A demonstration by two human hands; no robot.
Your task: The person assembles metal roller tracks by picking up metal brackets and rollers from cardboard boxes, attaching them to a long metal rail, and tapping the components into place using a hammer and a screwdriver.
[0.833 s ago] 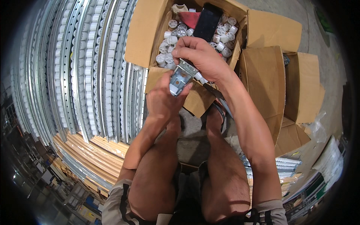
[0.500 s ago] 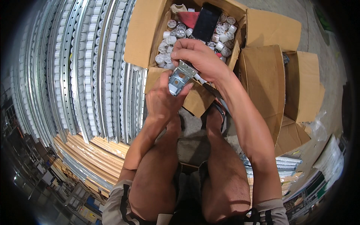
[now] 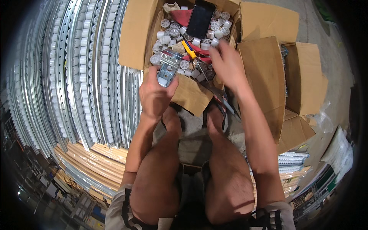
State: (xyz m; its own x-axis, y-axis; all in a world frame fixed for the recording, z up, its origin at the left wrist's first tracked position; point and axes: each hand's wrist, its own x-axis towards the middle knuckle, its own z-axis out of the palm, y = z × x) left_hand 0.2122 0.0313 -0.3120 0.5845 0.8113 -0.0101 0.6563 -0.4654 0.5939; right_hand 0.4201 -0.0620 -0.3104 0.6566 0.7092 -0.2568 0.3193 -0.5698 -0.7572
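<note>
My left hand is closed round the lower part of a shiny metal bracket with holes in it, held up over the near edge of an open cardboard box. Over the right side of that box hangs my right hand, near the loose white plastic rollers; motion blurs its fingertips, so whether they hold anything is unclear. Between the hands, a screwdriver with a yellow handle lies on the rollers and red cloth. A black smartphone rests farther back in the box.
Long metal roller tracks with white wheels fill the left side. Below them lie tan tubes. To the right stands a second open cardboard box. A dark-bladed tool with a grey part sits beside my right foot.
My right hand has come off the bracket and moved right. The left hand still holds the bracket, now tipped more upright. The screwdriver in the box has come into sight.
</note>
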